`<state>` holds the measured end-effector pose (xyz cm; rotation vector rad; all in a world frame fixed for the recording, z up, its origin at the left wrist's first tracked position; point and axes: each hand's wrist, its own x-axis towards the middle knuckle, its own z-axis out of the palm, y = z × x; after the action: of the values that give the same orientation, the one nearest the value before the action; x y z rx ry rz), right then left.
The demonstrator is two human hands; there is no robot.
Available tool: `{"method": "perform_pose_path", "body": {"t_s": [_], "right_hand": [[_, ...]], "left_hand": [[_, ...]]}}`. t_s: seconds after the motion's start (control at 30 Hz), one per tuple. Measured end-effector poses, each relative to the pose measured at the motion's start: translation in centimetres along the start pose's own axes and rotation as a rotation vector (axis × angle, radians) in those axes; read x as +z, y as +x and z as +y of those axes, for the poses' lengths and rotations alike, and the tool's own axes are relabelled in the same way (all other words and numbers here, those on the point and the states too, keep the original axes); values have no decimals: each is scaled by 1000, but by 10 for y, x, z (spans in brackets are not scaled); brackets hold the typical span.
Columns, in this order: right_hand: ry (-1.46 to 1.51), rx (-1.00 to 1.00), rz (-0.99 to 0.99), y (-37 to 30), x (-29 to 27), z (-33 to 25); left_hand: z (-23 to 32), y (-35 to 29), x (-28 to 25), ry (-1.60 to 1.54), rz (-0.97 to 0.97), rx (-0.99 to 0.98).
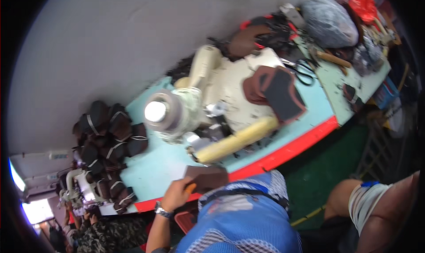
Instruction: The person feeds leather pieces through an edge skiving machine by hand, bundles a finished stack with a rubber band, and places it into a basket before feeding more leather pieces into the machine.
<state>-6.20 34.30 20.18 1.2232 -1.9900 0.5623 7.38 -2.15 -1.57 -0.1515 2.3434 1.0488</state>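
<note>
The left hand (pixel 176 194) pinches a small orange marker against the dark brown leather piece (pixel 207 177) at the pale blue surface's (pixel 159 164) near edge; steadying the leather would likely keep lines clean. The right hand is out of view.

— Which hands show?

— Only the left hand (pixel 178 193). Its forearm rises from the lower edge, bare, a watch at the wrist.

— How does it sit?

— Reaching up and a bit right, fingers (pixel 188 184) curled, pinching something small and orange at the tips.

— And the right hand?

— Out of sight; no right arm can be picked out.

— Anything else of the body?

— The torso in blue mesh at the bottom middle, and a bare knee at lower right.
</note>
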Motion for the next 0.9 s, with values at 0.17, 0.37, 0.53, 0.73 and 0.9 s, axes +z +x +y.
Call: {"method": "perform_pose_path", "body": {"t_s": [0.17,0.37,0.53,0.73,0.9], "right_hand": [[199,166,94,-6,28,-9],[1130,1226,-856,-83,178,-78],[1340,1538,-452,-114,243,-101],[890,1721,-496,-93,238,-79],[839,1511,-418,-91,210,-51]], "left_hand": [[41,2,-5,-332,-80,98],[60,28,-27,-651,-254,28],[47,69,-64,-786,-303,-186],[47,99,-62,-669,-332,-71],[58,90,-30,-644,-165,-163]]}}
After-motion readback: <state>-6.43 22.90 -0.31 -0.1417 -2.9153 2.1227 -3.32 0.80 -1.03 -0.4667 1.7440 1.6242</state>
